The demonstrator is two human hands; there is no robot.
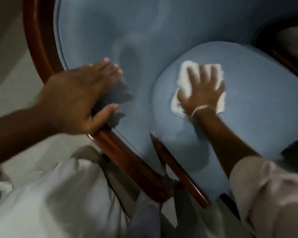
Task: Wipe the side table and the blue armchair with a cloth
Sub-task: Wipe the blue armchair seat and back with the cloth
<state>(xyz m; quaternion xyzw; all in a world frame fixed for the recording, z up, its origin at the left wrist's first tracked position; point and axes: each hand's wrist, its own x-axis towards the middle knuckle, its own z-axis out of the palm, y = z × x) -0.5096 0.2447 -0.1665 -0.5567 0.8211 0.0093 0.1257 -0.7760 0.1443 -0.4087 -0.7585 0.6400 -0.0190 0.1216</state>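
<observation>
You're on the armchair point(110, 31) part, your right hand point(201, 90) spread flat, pressing the cloth point(184, 69) onto its seat cushion, left hand point(79, 95) loosely open over the wooden frame point(40, 40); the side table isn't visible.

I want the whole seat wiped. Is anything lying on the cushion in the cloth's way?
Nothing visible does. The right hand presses the white cloth flat on the blue seat cushion, whose visible surface is bare. The left hand rests on the wooden frame, off the cushion.
</observation>
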